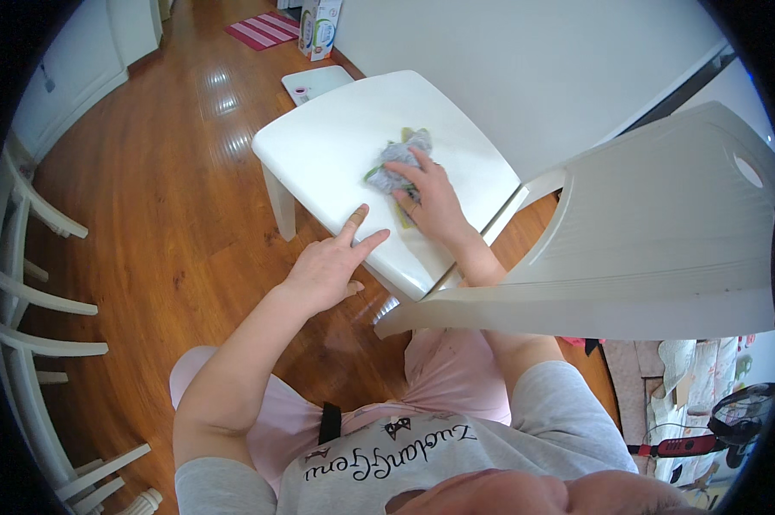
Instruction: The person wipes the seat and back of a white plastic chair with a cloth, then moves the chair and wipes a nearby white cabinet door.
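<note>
A white chair stands before me, its smooth seat (336, 148) turned towards the wall and its tall backrest (658, 238) on my right. My right hand (429, 196) reaches past the backrest's edge and presses a crumpled grey cloth (397, 161) with green and yellow edging onto the seat. The fingers lie over the cloth, and its lower part is partly hidden under them. At the near left edge of the seat rests my left hand (329, 264), with nothing in it. Its index and middle fingers are spread on top, and the thumb is below the rim.
Wood flooring (187, 244) surrounds the chair. White chair legs (46, 302) line the left side. Behind the seat lie a white bathroom scale (316, 78) and a striped pink mat (263, 31), near an upright carton (319, 29). A fan (741, 412) stands at lower right.
</note>
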{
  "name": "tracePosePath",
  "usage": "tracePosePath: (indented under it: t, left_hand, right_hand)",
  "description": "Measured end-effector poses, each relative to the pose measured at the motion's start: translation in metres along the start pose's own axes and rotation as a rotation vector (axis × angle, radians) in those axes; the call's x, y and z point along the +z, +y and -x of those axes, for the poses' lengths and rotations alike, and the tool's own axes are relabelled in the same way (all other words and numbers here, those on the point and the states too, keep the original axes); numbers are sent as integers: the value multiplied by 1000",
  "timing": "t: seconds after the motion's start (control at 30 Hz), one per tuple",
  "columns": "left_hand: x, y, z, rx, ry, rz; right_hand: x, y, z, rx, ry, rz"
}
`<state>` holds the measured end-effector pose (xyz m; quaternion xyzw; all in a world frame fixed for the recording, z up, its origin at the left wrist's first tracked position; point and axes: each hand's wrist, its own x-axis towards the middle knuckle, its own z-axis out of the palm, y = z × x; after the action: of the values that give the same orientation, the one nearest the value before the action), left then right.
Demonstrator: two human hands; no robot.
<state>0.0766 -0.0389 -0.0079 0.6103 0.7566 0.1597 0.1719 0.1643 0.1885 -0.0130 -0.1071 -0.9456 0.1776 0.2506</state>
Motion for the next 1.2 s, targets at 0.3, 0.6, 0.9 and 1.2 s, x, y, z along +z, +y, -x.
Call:
tracePosePath:
  t: [0.3, 0.6, 0.9, 1.2]
  left_hand:
    - [6, -4, 1, 112, 163, -38]
    - [2, 28, -18, 211, 637, 51]
    - [8, 21, -35, 137, 287, 36]
    - [29, 33, -22, 233, 438, 16]
  right_hand:
    - [-19, -14, 25, -36, -105, -144]
    - [-22, -27, 79, 434, -104, -1068]
    - [-44, -7, 136, 520, 278, -778]
    - [-146, -51, 192, 576, 528, -627]
